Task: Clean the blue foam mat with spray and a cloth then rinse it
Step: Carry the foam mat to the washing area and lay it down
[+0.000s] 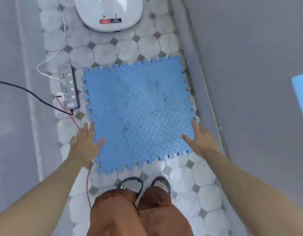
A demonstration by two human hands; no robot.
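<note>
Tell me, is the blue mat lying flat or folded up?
Flat: the blue mat lies spread on the tiled floor, all four toothed edges showing.

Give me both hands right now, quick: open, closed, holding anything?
Left hand: open, fingers spread at the left edge of the blue foam mat, holding nothing.
Right hand: open, fingers spread at the mat's right edge, holding nothing.

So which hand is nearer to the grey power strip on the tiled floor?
Left. The left hand is at the blue foam mat's near-left edge, just below the grey power strip; the right hand is across the mat at its right edge.
</note>
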